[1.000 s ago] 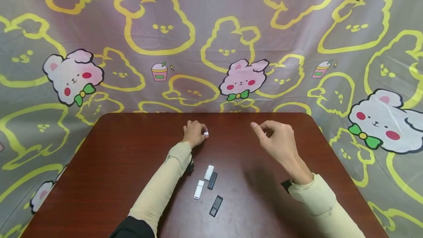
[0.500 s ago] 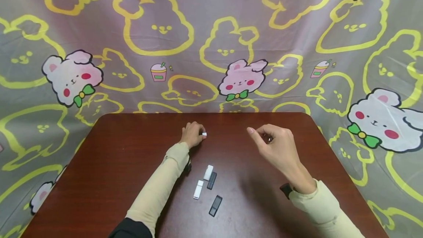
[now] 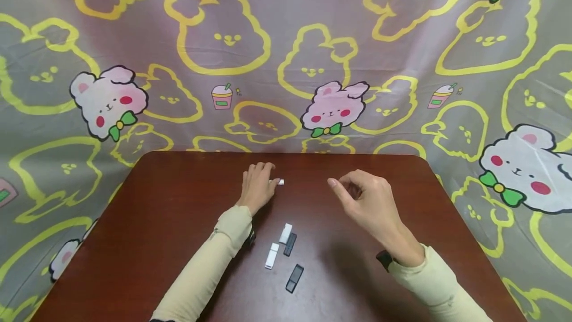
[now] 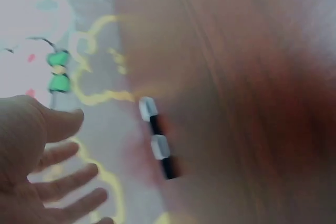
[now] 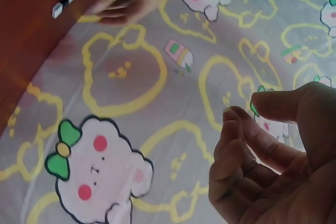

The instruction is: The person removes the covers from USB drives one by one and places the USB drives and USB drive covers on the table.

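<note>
Here, with both hands [image 3: 257,188] [image 3: 368,205] relaxed and empty, four pieces [image 3: 271,256] lie between the sleeves [image 3: 201,270].

Glossy brown table [image 3: 178,202]; behind it, grey cloth [image 3: 281,19] (cartoon-printed).

left hand [image 3: 257,186]: spread | right hand [image 3: 370,203]: raised, loosely curled (thumb straight)

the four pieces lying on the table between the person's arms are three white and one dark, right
The colour split is wrong: the head view shows two white pieces and two dark pieces. The count of four and their place are right.
</note>
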Tool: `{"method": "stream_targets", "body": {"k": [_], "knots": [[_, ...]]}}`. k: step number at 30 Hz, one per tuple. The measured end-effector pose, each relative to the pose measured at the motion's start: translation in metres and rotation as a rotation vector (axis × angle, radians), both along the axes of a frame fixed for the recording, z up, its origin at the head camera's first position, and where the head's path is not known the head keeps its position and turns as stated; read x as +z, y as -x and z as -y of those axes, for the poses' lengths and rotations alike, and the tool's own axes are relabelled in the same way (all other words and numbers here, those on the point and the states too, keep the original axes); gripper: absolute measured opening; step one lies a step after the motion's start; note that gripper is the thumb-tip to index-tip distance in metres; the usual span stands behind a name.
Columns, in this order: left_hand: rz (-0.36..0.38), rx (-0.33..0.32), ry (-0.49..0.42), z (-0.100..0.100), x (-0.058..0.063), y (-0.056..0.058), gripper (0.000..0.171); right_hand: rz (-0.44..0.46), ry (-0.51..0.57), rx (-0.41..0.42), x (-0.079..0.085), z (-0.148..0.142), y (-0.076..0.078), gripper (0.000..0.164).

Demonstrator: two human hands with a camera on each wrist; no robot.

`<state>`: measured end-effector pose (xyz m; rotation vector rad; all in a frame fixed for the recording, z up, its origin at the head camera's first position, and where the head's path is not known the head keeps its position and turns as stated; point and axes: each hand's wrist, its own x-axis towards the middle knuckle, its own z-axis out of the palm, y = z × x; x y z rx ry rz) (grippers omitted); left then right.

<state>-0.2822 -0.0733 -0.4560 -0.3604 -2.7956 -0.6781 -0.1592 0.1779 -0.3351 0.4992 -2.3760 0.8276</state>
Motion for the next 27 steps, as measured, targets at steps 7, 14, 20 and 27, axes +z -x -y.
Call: {"method": "stream_targets", "body": {"k": [7, 14, 20, 27], "knots": [[-0.156, 0.083, -0.024, 0.019, 0.023, -0.057, 0.019, 0.068, -0.071, 0.009, -0.013, 0.014, -0.001, 0.013], [-0.227, 0.091, -0.040, 0.032, 0.031, -0.090, 0.018, 0.144, -0.119, 0.007, -0.021, 0.024, -0.002, 0.014], [-0.235, 0.088, -0.096, 0.035, 0.035, -0.109, 0.016, 0.326, -0.275, 0.027, -0.036, 0.038, 0.004, 0.034], [-0.194, 0.092, -0.119, 0.036, 0.038, -0.124, 0.017, 0.580, -0.421, 0.099, -0.067, 0.060, 0.011, 0.060]]}}
